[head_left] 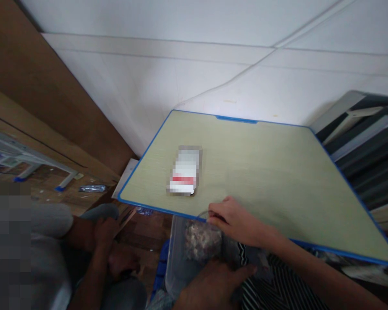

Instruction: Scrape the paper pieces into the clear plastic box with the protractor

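My right hand (234, 218) rests at the near edge of the pale table (271, 172), its fingers pinched together. A thin curved strand (203, 212) shows at the fingertips; its far end is hard to see. Below the edge, my left hand (215, 284) is low over a clear plastic tub (176, 258), thumb stretched out to the right and apart from the other fingers, which are partly blurred. Just beyond it in the tub lies a clear bag of small pale pieces (202, 241). I cannot tell whether the left fingers touch the bag.
A blurred-out white and red phone-shaped object (184, 171) lies on the table's left part. Another person's hands (121, 258) are at the lower left. A ladder (32, 163) stands at left, a wall (213, 77) behind, and dark folded furniture (365, 137) at right.
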The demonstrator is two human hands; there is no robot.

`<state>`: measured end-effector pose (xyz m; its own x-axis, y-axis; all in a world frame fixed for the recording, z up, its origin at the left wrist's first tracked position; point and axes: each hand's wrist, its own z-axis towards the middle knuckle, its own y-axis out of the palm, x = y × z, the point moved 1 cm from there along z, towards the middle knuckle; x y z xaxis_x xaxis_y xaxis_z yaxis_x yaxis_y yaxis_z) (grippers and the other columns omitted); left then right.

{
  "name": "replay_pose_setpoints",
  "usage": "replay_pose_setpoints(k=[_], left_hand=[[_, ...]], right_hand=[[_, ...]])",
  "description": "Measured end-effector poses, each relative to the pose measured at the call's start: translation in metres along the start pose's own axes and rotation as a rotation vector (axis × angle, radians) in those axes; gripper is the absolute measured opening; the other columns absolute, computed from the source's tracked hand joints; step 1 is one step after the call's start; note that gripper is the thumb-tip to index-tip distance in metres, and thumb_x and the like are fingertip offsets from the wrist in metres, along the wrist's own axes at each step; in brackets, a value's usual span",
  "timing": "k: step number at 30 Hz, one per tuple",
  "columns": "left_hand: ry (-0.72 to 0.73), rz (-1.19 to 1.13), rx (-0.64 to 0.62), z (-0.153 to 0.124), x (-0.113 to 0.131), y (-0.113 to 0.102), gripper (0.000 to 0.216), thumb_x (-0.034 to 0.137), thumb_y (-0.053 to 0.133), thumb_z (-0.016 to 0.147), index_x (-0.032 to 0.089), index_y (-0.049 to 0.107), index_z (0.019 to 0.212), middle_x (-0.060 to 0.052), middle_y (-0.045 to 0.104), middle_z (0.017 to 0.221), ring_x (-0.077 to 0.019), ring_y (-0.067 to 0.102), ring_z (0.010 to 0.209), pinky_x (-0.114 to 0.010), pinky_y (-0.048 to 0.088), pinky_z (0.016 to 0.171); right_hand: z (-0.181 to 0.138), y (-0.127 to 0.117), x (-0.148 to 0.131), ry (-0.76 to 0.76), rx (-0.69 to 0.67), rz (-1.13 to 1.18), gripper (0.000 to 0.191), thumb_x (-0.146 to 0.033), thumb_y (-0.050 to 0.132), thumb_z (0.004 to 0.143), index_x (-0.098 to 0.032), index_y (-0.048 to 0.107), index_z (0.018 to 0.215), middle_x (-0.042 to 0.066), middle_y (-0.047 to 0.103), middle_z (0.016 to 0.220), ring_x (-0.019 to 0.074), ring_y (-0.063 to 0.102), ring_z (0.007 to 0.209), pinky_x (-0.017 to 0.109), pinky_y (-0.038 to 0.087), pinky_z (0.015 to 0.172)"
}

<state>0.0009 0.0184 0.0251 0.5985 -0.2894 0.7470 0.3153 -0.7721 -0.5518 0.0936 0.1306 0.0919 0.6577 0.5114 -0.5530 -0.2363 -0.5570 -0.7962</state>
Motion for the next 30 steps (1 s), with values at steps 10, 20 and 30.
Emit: replay_pose_setpoints(k=[10,20,30], left_hand=[[-0.009,-0.028,-0.003,-0.003,0.003,-0.002,0.077,0.009,0.064,0.075,0.028,0.038,0.146,-0.011,0.061,0.119,-0.0323,0.058,0.106,-0.042,0.047,0.088],[0.043,-0.007,0.094,-0.003,-0.003,0.007,0.075,0.012,0.061,0.077,0.029,0.036,0.146,-0.011,0.060,0.119,-0.0312,0.058,0.104,-0.041,0.048,0.085],[0.076,0.029,0.125,-0.001,-0.005,0.010,0.074,0.010,0.059,0.078,0.028,0.035,0.146,-0.010,0.063,0.114,-0.0297,0.061,0.099,-0.041,0.049,0.084]], right_hand=[[-0.005,-0.017,0.026,0.114,0.167,-0.009,0.023,-0.023,0.048,0.089,-0.019,0.049,0.066,0.002,0.058,0.065,0.0141,0.052,0.063,0.026,0.035,0.060],[-0.018,-0.003,0.015,0.084,0.101,-0.074,0.023,-0.020,0.046,0.090,-0.020,0.046,0.067,0.003,0.062,0.069,0.0168,0.057,0.072,0.029,0.040,0.071],[-0.025,0.004,0.015,-0.060,0.129,-0.193,0.022,-0.017,0.050,0.090,-0.018,0.050,0.068,-0.001,0.060,0.064,0.0137,0.054,0.063,0.029,0.037,0.071]])
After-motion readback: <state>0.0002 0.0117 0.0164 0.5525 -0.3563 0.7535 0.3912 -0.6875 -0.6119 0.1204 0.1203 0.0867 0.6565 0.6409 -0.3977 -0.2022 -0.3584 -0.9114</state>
